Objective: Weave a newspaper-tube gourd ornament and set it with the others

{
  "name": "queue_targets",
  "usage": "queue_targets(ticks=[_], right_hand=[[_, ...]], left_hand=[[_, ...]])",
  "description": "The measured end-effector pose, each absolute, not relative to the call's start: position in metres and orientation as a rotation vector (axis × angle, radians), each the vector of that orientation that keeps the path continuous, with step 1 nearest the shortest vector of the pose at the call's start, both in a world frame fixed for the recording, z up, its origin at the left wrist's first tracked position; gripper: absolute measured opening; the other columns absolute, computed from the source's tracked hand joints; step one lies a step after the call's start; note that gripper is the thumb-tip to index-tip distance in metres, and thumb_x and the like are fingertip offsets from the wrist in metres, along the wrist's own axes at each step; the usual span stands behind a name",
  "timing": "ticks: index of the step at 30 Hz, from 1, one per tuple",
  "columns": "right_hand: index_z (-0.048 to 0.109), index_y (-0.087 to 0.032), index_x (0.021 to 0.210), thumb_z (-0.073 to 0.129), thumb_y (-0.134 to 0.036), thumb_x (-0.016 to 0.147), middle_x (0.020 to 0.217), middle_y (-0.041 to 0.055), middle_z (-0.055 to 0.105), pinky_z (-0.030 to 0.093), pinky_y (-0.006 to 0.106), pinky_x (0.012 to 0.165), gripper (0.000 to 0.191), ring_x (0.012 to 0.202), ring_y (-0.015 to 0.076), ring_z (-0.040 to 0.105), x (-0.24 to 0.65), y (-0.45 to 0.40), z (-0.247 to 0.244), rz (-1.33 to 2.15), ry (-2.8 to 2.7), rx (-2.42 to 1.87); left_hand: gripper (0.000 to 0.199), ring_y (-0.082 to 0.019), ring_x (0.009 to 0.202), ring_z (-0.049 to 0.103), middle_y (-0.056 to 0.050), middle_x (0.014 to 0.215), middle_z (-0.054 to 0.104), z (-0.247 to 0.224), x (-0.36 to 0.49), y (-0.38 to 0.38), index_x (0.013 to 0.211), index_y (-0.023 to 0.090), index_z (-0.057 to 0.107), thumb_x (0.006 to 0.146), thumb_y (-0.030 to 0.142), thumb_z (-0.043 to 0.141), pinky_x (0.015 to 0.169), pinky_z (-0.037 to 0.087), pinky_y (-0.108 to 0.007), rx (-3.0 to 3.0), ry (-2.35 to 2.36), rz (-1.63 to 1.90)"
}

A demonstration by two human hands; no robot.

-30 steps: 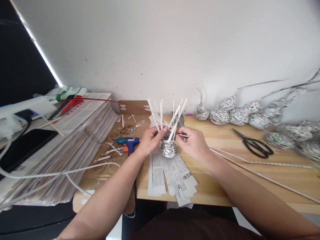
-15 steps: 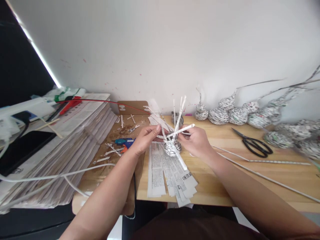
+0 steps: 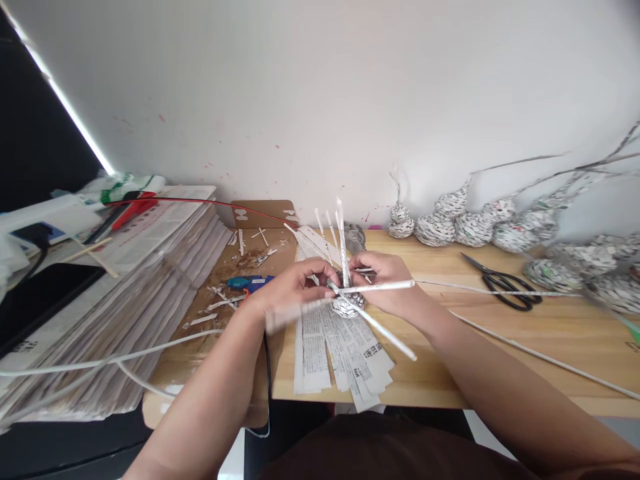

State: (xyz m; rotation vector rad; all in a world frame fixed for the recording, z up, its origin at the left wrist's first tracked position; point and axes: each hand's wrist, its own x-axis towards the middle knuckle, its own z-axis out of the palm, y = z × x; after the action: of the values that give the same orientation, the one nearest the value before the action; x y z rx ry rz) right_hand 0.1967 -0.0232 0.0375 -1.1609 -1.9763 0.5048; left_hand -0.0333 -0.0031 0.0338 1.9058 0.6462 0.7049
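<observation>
A small woven newspaper basket [image 3: 349,307] sits between my hands, its rolled-paper stakes pointing up, right and toward me. My left hand [image 3: 303,283] is closed at its left rim, thumb and finger pinching a paper tube; a motion-smeared tube sticks out leftward below the palm. My right hand [image 3: 385,275] is closed at the opposite rim, its fingers on a paper tube beside the upright stakes. From behind that hand a long thin paper tube [image 3: 465,288] trails right across the scissors. The right fingertips are partly hidden.
Newspaper strips [image 3: 313,353] lie fanned under the basket. Black scissors [image 3: 505,283] rest on the right. Several woven gourd shapes [image 3: 434,229] line the wall. Leftward are a glue gun [image 3: 255,285], paper scraps, a tall newspaper stack [image 3: 185,267], cables and a phone [image 3: 55,293].
My left hand has moved right, onto the basket's rim, and now pinches a tube. The stakes have shifted, one swinging further right, and the long tube at right has moved over the scissors.
</observation>
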Motion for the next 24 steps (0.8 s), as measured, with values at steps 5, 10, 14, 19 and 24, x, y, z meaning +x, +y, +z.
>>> queue_targets(ticks=[5,10,14,19,24], right_hand=[[0.071,-0.02,0.082,0.064,-0.017,0.082,0.076,0.0011,0.073,0.044,0.024,0.059,0.007,0.066,0.0148,0.065,0.197,-0.023,0.036,0.492,-1.977,-1.155],[0.072,-0.019,0.083,0.06,-0.013,0.081,0.073,0.0017,0.072,0.043,0.026,0.059,0.013,0.059,0.0142,0.061,0.198,-0.021,0.038,0.445,-2.024,-1.152],[0.069,-0.019,0.081,0.061,-0.013,0.081,0.074,0.0026,0.071,0.044,0.026,0.06,0.01,0.061,0.0145,0.061,0.196,-0.021,0.039,0.45,-2.017,-1.105],[0.068,-0.021,0.081,0.061,-0.012,0.082,0.078,0.0018,0.072,0.045,0.024,0.062,0.011,0.067,0.0145,0.065,0.194,-0.023,0.038,0.419,-1.995,-1.151],[0.067,-0.021,0.083,0.059,-0.01,0.084,0.082,0.0023,0.072,0.045,0.023,0.065,0.014,0.071,0.0146,0.065,0.194,-0.022,0.034,0.302,-2.114,-1.097]], left_hand=[[0.017,-0.014,0.077,0.061,-0.002,0.083,0.065,0.029,-0.03,-0.003,0.091,0.017,0.062,0.085,0.028,0.074,0.072,0.05,-0.027,1.859,0.651,0.74],[0.028,-0.015,0.071,0.065,-0.001,0.082,0.064,0.025,-0.024,-0.004,0.088,0.018,0.056,0.084,0.039,0.074,0.066,0.055,-0.029,1.632,0.696,0.798],[0.033,-0.016,0.055,0.065,-0.001,0.074,0.065,0.022,-0.016,-0.006,0.09,0.018,0.057,0.085,0.047,0.07,0.052,0.054,-0.029,1.474,0.841,0.884],[0.034,-0.015,0.058,0.063,0.001,0.069,0.066,0.016,-0.006,-0.003,0.083,0.017,0.061,0.066,0.034,0.085,0.055,0.051,-0.026,1.585,1.018,1.041],[0.023,-0.019,0.07,0.068,-0.003,0.075,0.072,0.017,-0.003,-0.004,0.085,0.016,0.071,0.069,0.03,0.081,0.065,0.054,-0.029,1.664,1.067,1.129]])
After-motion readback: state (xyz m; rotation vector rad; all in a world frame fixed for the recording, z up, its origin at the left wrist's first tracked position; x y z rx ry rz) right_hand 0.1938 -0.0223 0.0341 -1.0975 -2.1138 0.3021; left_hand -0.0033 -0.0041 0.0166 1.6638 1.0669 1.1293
